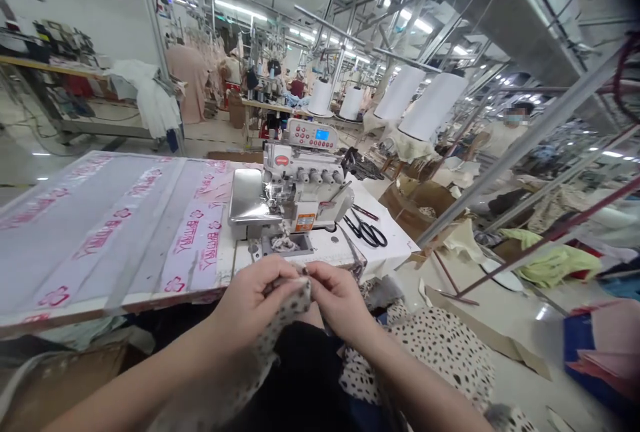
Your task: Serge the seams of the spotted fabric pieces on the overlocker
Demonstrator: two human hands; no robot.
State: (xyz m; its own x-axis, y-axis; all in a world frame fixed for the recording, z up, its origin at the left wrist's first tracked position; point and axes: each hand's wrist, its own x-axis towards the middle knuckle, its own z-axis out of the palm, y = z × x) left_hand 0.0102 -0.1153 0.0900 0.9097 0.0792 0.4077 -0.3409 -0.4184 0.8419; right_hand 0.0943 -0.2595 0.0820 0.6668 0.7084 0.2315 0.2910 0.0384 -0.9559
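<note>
Both my hands meet in front of the overlock sewing machine point(305, 182), just over the table's front edge. My left hand point(255, 299) is closed on a piece of spotted fabric point(293, 302), which hangs down below it. My right hand point(335, 295) pinches the same fabric at its upper edge, close to the left fingertips. More spotted fabric point(440, 345) lies in a heap to the right, partly behind my right forearm. The fingertips partly hide the edge of the cloth between them.
A plastic-covered tabletop point(135, 232) with pink print extends left. Black-handled scissors point(367, 229) lie right of the machine. Large white thread cones point(433, 105) stand behind it. A cardboard box point(415, 202) and a slanted metal pole point(500, 155) are to the right. Another person point(507, 135) is farther back.
</note>
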